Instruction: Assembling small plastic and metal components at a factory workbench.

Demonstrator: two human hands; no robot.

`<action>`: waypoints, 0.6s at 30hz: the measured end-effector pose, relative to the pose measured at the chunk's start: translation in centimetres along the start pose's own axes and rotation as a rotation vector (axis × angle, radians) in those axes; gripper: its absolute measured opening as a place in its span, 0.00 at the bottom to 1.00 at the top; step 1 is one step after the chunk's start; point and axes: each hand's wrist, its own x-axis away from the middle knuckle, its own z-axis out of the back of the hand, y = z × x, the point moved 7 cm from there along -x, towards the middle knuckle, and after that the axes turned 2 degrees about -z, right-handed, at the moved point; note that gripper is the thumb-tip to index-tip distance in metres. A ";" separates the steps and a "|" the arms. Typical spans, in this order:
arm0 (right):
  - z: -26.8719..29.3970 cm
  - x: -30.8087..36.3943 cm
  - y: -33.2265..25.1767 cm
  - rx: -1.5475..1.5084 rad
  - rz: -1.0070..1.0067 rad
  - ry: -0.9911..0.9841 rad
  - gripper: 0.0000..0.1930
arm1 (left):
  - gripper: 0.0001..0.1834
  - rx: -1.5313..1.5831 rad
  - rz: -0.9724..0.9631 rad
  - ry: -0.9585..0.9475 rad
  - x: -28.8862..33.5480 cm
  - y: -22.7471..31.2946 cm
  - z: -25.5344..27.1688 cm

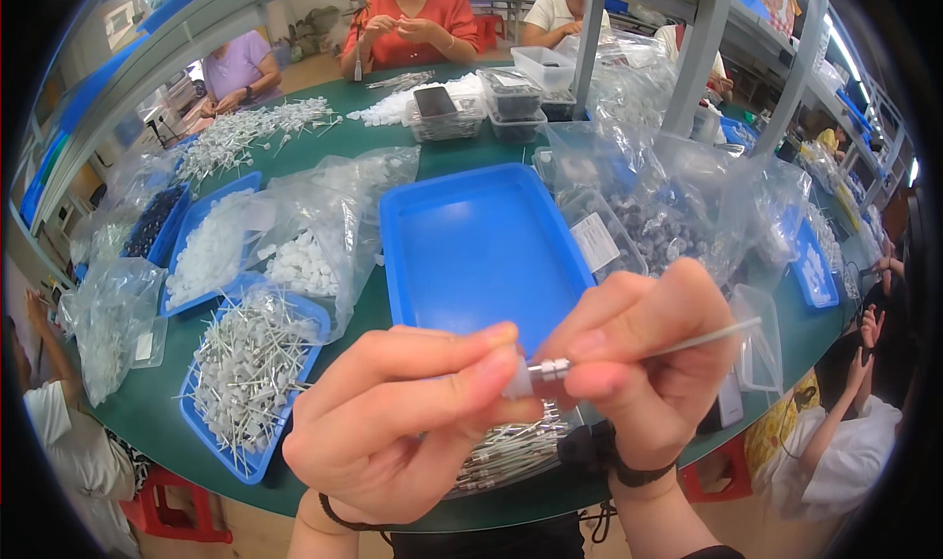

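Green worktable (447,151), left hand (393,412) pinches white plastic cap (518,378), right hand (658,318) pinches thin metal-ended rod (707,338), both near blue tray (481,254), probably light, smooth, rod fairly stiff, best gripped at metal collar (552,369)

- Head-worn, left one of a side-by-side pair; upright, unmirrored.
- Looks down and forward, past left hand (388,412) and right hand (658,353), across the table (147,397) to a person (417,33) beyond.
- Sits close to both hands, well apart from that person.
- Takes in a wide field (fisheye, bowing the table's near edge).
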 end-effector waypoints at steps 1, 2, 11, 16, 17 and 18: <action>0.0 0.1 0.2 -0.015 -0.068 0.022 0.16 | 0.14 -0.009 -0.003 0.002 0.0 0.2 0.1; 0.0 0.1 0.2 -0.017 -0.067 0.019 0.16 | 0.14 -0.017 -0.006 0.004 0.0 0.4 0.1; -0.2 0.7 1.6 -0.094 -0.329 -0.067 0.04 | 0.17 -0.024 0.111 0.007 1.4 -1.2 -0.1; -0.7 3.0 5.3 -0.256 -0.545 -0.041 0.05 | 0.24 0.577 0.579 0.061 4.9 -5.0 -1.1; -0.7 3.7 5.7 -0.250 -0.548 -0.039 0.05 | 0.24 0.583 0.582 0.061 5.5 -5.5 -1.1; -0.6 4.9 6.6 -0.349 -0.641 0.017 0.05 | 0.25 0.572 0.590 0.022 6.2 -5.7 -1.2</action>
